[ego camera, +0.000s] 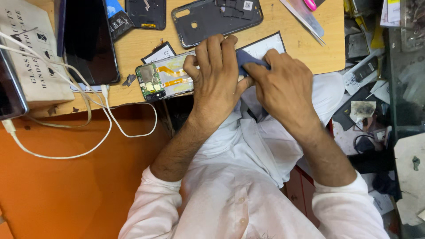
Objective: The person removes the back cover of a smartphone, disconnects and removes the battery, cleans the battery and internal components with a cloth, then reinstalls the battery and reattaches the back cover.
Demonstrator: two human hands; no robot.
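Head view: left hand (215, 73) lies over the opened phone (164, 81) at the wooden table (133, 44) edge, fingers curled down, gripping it. Right hand (283, 86) pinches a blue cloth (248, 59) against the phone. Back cover (217, 20) lies just beyond the hands.

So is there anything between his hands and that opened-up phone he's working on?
Only the blue cloth. The left hand lies directly on the opened phone at the desk's front edge. The right hand pinches the cloth, which appears to lie between its fingers and the phone. Nothing else visible is between.
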